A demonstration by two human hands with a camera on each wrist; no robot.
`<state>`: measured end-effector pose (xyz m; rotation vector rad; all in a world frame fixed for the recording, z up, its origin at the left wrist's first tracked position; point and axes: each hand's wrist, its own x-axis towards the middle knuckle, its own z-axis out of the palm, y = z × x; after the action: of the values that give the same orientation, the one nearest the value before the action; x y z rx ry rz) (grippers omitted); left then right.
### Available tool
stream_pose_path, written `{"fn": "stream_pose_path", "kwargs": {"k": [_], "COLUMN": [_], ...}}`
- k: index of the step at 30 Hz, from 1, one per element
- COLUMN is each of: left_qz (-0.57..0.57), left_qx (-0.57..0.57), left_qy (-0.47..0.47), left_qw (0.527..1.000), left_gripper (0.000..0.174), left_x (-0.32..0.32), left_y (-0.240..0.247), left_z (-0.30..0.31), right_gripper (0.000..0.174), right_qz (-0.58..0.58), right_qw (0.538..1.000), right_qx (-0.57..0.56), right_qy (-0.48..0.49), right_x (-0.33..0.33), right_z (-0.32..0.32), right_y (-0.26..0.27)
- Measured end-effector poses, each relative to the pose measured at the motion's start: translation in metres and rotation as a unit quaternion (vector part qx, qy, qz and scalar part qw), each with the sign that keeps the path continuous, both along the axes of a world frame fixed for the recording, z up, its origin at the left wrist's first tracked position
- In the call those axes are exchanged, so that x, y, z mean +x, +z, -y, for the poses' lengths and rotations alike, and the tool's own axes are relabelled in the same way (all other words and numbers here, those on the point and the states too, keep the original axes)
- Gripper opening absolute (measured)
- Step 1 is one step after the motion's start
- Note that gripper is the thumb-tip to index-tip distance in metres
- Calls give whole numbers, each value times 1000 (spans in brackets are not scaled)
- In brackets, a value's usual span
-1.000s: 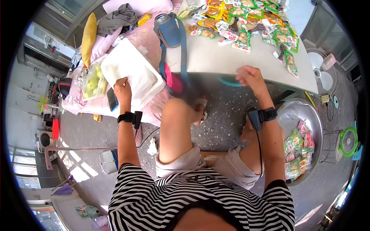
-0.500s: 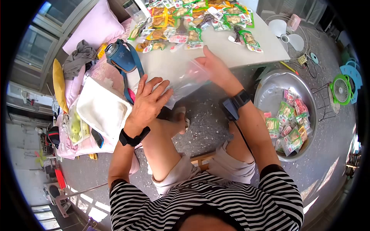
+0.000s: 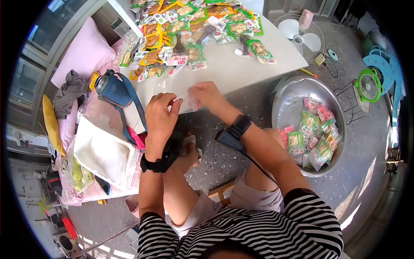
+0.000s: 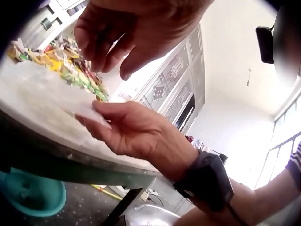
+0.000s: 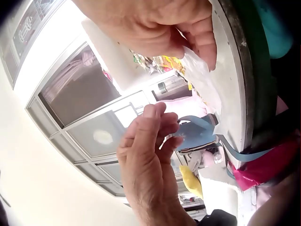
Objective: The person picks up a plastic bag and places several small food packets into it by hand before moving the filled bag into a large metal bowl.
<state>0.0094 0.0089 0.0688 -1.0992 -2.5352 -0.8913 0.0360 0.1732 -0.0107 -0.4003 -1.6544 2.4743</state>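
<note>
My right hand pinches the edge of a clear plastic bag between thumb and fingers, over the table's near edge. The thin bag spreads out flat above the white tabletop, faint in the head view. Beside it, my left hand hovers with loosely bent fingers; nothing shows between them in the right wrist view. Many sealed food packets in green, yellow and clear wrappers lie heaped farther back on the table.
A metal basin on the floor at right holds several packets. To the left, a blue bottle with a strap stands near a white foam box on pink bedding. A teal basin sits under the table.
Both hands came up from apart to the table edge, close together. The right hand now has the bag over the tabletop; the left hand's spread fingers have drawn in. The head view has turned right.
</note>
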Motion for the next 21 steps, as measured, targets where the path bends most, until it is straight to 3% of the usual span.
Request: {"fn": "stream_pose_path", "kwargs": {"k": [4,8,9,12,21], "left_qz": [40,122,138,199,239], "left_qx": [-17,24,59,110,164], "left_qy": [8,4,-2,0,-5], "left_qw": [999,992,989,974,957], "left_gripper": [19,16,13,10,6], "left_x": [-1,-11,-14,-16,-23], "left_y": [-37,-63,-70,-68,-75], "left_z": [-18,-21,-19,-18,-15], "right_gripper": [18,25,25,24,20], "right_qz": [-4,-5,28,32,44], "right_qw": [1000,993,988,989,984], "right_qx": [19,120,149,129,162], "right_qy": [3,-1,40,57,57], "right_x": [-7,-13,-13,-9,-10], "right_z": [4,4,1,1,3], "right_y": [-4,-14,-13,-4,6]}}
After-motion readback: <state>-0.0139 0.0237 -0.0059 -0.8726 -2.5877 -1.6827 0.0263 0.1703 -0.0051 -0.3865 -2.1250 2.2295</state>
